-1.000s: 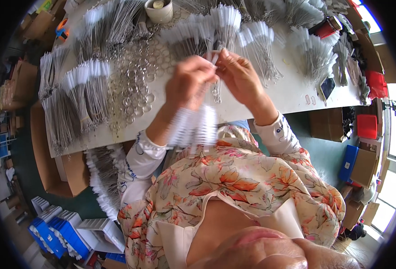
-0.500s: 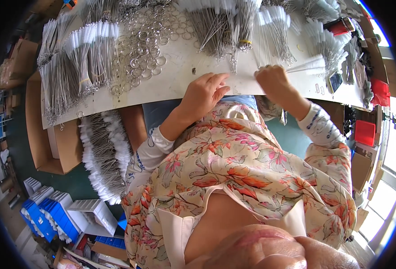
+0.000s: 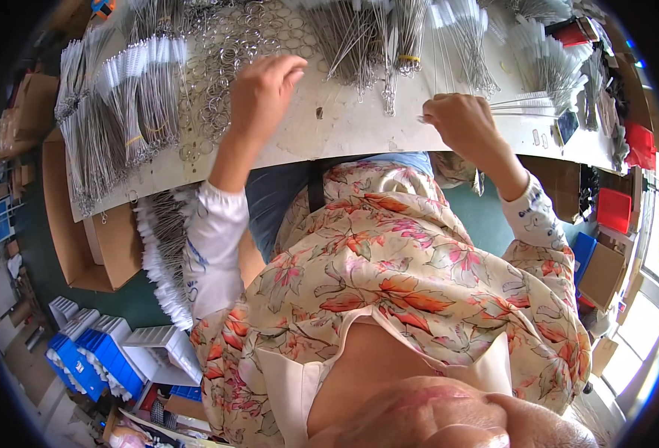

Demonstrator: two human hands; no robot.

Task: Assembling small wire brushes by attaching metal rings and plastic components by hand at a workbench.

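My right hand (image 3: 460, 119) is closed round the wire ends of several thin brushes at the table's front edge. Their white bristle heads (image 3: 532, 104) point to the right, and a small metallic bit shows at my fingertips. My left hand (image 3: 266, 89) hovers over the right side of a spread of metal split rings (image 3: 221, 93), its fingers loosely stretched and apparently holding nothing. Bundles of wire brushes with white bristles (image 3: 139, 75) lie left of the rings. More brush bundles (image 3: 408, 37) lie along the back of the white table (image 3: 344, 127).
An open cardboard box (image 3: 105, 246) stands below the table's left end, beside a hanging mass of white brushes (image 3: 167, 254). Blue and white bins (image 3: 105, 358) sit lower left. Red containers (image 3: 614, 209) stand at the right, and a dark small pad (image 3: 566, 128) lies near the right edge.
My left hand has moved from the table's front edge, near my right hand, leftward and away toward the rings. My right hand keeps its grip on the brushes and has hardly shifted.
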